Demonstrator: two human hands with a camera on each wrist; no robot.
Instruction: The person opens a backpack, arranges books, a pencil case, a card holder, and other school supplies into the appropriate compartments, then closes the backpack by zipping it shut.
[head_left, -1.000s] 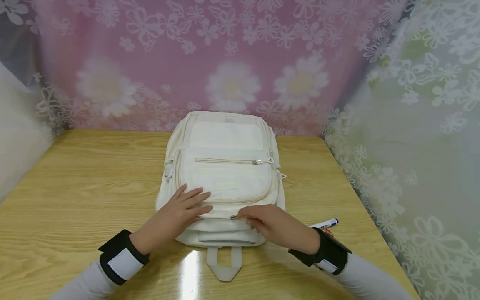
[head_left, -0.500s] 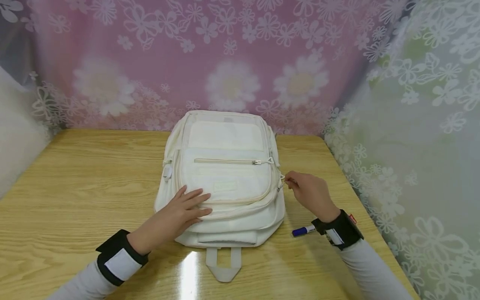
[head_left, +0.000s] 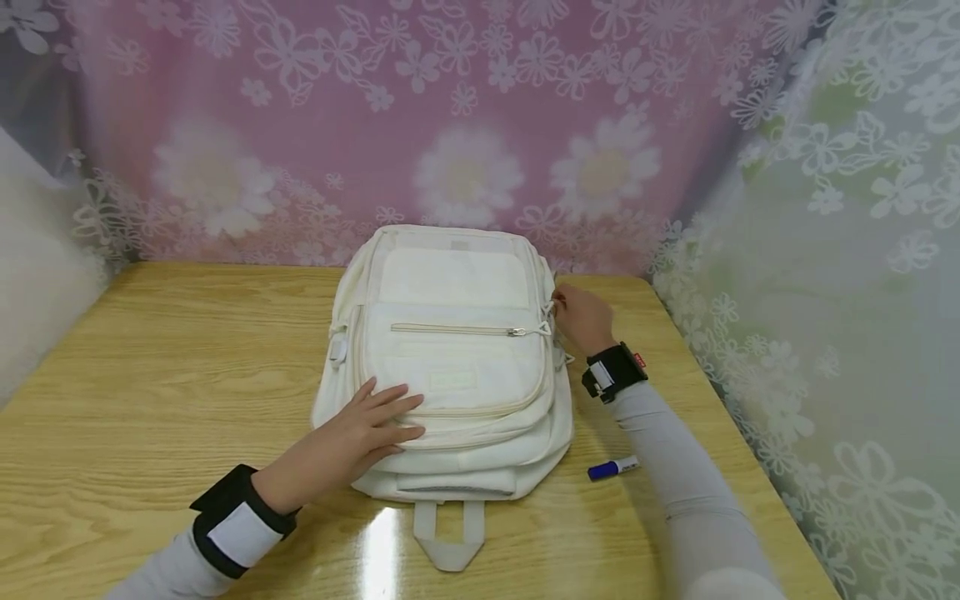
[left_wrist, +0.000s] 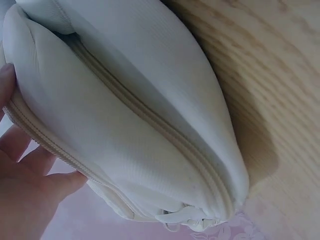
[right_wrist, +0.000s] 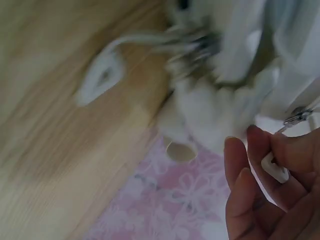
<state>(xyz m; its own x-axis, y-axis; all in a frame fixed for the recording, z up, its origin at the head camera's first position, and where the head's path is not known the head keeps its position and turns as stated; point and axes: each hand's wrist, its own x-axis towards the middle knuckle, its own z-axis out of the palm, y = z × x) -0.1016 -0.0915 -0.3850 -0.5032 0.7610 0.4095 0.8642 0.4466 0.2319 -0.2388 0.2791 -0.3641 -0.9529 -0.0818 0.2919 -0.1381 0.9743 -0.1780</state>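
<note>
A cream backpack [head_left: 450, 367] lies on the table, its front pockets facing up and its carry loop [head_left: 450, 554] towards me. My left hand [head_left: 367, 433] rests on its lower front with fingers spread; the left wrist view shows those fingertips at a zipped pocket edge [left_wrist: 50, 142]. At the bag's upper right side, my right hand [head_left: 583, 318] pinches a white zipper pull [right_wrist: 275, 169] between thumb and fingers. Another white pull [right_wrist: 102, 75] hangs loose over the table, blurred. A short front zipper [head_left: 457, 329] crosses the middle of the bag.
A blue-capped marker [head_left: 613, 468] lies right of the bag, partly hidden by my right sleeve. The wooden table [head_left: 187, 358] ends at a pink flowered curtain [head_left: 360, 150] behind. A pale flowered curtain [head_left: 847, 333] hangs along the right.
My right hand has moved from the bag's lower front, around its right corner and up the right side, with a zipper pull in its fingers. My left hand stays in place.
</note>
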